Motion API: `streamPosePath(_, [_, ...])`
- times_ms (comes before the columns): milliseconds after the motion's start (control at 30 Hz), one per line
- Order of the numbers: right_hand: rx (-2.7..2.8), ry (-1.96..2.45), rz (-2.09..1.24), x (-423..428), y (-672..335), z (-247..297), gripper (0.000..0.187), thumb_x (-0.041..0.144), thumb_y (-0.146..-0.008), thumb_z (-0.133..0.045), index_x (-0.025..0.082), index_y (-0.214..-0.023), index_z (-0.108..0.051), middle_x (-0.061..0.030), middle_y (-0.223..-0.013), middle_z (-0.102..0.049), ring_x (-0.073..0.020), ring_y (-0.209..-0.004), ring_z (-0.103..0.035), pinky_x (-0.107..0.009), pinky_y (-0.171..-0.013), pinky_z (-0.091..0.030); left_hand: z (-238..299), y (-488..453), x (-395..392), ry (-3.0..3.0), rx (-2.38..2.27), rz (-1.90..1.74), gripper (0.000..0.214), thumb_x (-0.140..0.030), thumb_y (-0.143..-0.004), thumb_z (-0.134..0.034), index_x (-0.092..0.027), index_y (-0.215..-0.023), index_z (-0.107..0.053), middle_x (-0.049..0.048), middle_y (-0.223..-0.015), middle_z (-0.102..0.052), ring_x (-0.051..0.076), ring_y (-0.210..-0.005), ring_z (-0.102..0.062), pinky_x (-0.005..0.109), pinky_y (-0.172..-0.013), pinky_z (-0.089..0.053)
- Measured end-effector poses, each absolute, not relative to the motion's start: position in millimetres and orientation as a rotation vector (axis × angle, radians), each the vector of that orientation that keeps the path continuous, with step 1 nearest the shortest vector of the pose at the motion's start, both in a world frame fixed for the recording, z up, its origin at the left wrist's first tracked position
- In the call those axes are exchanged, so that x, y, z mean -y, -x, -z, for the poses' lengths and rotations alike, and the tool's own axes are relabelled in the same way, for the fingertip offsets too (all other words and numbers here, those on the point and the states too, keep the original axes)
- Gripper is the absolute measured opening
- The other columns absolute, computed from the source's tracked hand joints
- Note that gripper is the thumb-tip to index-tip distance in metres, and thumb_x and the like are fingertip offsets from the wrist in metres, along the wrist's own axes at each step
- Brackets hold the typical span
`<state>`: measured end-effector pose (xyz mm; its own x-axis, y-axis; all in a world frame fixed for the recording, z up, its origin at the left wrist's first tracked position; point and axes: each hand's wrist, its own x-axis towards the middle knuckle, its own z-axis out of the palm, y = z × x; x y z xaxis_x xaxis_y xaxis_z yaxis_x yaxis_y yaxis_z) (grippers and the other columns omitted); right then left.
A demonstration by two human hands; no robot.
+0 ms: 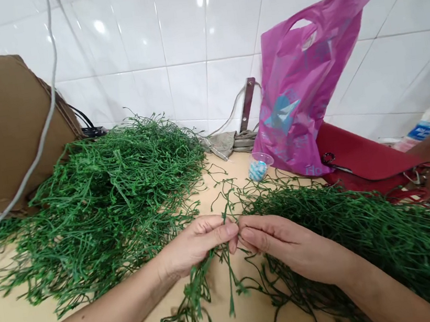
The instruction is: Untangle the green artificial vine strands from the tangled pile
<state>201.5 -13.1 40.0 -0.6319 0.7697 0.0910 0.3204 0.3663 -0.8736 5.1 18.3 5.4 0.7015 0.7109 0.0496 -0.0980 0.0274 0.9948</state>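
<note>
My left hand (205, 240) is closed, its thumb and fingers pinching thin green plastic plant stems (229, 270) that hang below and stick up above the grip. Right up against it, my right hand (275, 237) pinches with thumb and forefinger at the same stems; the exact spot it grips is hidden by the fingertips. A big loose heap of green stems (118, 179) lies to the left. On the right, a second pile of green stems (387, 233) spreads under and beyond my right forearm. Both hands are above the pale tabletop (230, 320).
At the left stands a cardboard box (8, 125) with a grey cable (43, 133) in front. A purple plastic bag (309, 90) leans by the tiled wall, beside a small clear cup of blue-and-white pieces (258, 168). A red bag (368, 154) lies farther right.
</note>
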Motion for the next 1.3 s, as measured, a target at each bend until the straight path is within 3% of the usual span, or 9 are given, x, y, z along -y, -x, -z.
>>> streamPosePath(233, [2.029,0.614,-1.565,11.2,-203.0,-25.6,0.049,0.058,-0.099,-0.044,0.019,-0.071,-0.053,0.0031,-0.067,-0.042,-0.0126,-0.065,-0.04,-0.027,-0.062,-0.034,-15.2,2.6,-17.0,-1.412,-0.42,-0.464,0.057,-0.066,-0.076,-0.07,-0.017,-0.054,-0.051,-0.003,-0.057,-0.044,0.011,-0.059,-0.04,0.027,-0.062,-0.033])
streamPosePath(400, [1.735,0.549,-1.595,8.5,-206.6,-22.2,0.051,0.06,-0.095,-0.05,0.021,-0.064,-0.044,0.0039,-0.061,-0.038,-0.0132,-0.061,-0.038,-0.028,-0.057,-0.03,-4.4,-2.3,-20.6,-1.199,-0.559,-0.67,0.056,-0.062,-0.073,-0.073,-0.017,-0.052,-0.046,-0.0041,-0.057,-0.039,0.01,-0.056,-0.035,0.026,-0.056,-0.028])
streamPosePath(500, [1.862,0.774,-1.418,4.0,-220.5,-36.2,0.051,0.057,-0.098,-0.046,0.02,-0.064,-0.049,0.003,-0.062,-0.041,-0.0129,-0.059,-0.037,-0.028,-0.056,-0.03,0.9,-7.1,-24.3,-1.174,-0.774,-0.796,0.053,-0.065,-0.08,-0.064,-0.015,-0.066,-0.063,-0.0015,-0.063,-0.051,0.01,-0.058,-0.039,0.024,-0.058,-0.031])
streamPosePath(600, [2.14,1.197,-1.112,0.5,-241.3,-50.5,0.041,0.046,-0.099,-0.045,0.02,-0.071,-0.061,-0.0002,-0.068,-0.054,-0.0154,-0.064,-0.049,-0.029,-0.062,-0.04,0.0,-8.5,-23.9,-1.088,-0.852,-0.803,0.045,-0.057,-0.088,-0.055,-0.015,-0.087,-0.073,0.0022,-0.076,-0.062,0.012,-0.063,-0.047,0.024,-0.062,-0.037])
streamPosePath(733, [2.288,1.42,-0.556,2.4,-257.8,-54.9,0.02,0.033,-0.091,-0.054,0.023,-0.087,-0.071,-0.0061,-0.09,-0.071,-0.0249,-0.089,-0.064,-0.039,-0.083,-0.048,-0.5,-8.7,-21.1,-1.197,-0.757,-0.853,0.026,-0.031,-0.082,-0.068,-0.017,-0.104,-0.072,0.002,-0.09,-0.066,0.013,-0.081,-0.057,0.025,-0.076,-0.043])
streamPosePath(833, [2.233,1.419,-0.327,7.1,-251.3,-56.3,0.02,0.028,-0.092,-0.051,0.023,-0.089,-0.07,-0.0073,-0.095,-0.072,-0.0259,-0.092,-0.064,-0.04,-0.086,-0.048,5.9,-10.2,-21.9,-1.225,-0.679,-0.852,0.03,-0.03,-0.082,-0.076,-0.016,-0.107,-0.067,0.0003,-0.086,-0.064,0.011,-0.078,-0.06,0.024,-0.077,-0.044])
streamPosePath(1033, [2.129,1.398,-0.642,9.6,-231.6,-56.3,0.024,0.038,-0.095,-0.051,0.024,-0.106,-0.068,-0.0054,-0.11,-0.072,-0.0236,-0.104,-0.065,-0.037,-0.091,-0.05,15.3,-11.9,-25.6,-1.182,-0.642,-0.896,0.034,-0.036,-0.08,-0.08,-0.015,-0.103,-0.067,-0.0008,-0.084,-0.065,0.009,-0.074,-0.062,0.022,-0.073,-0.045])
streamPosePath(1167, [2.065,1.279,-0.901,6.8,-224.0,-44.3,0.031,0.034,-0.09,-0.056,0.025,-0.119,-0.065,-0.0059,-0.126,-0.067,-0.0233,-0.115,-0.062,-0.039,-0.1,-0.048,15.9,-13.3,-26.4,-1.091,-0.622,-0.92,0.031,-0.034,-0.077,-0.083,-0.015,-0.098,-0.069,-0.0005,-0.081,-0.067,0.008,-0.072,-0.063,0.021,-0.073,-0.047])
streamPosePath(1300, [1.914,1.23,-1.133,4.5,-207.8,-30.2,0.024,0.028,-0.083,-0.061,0.023,-0.106,-0.067,-0.0035,-0.101,-0.073,-0.022,-0.097,-0.067,-0.037,-0.091,-0.053,16.5,-14.6,-26.9,-1.033,-0.62,-0.946,0.032,-0.033,-0.073,-0.086,-0.015,-0.094,-0.069,-0.0004,-0.08,-0.068,0.008,-0.073,-0.061,0.02,-0.073,-0.046])
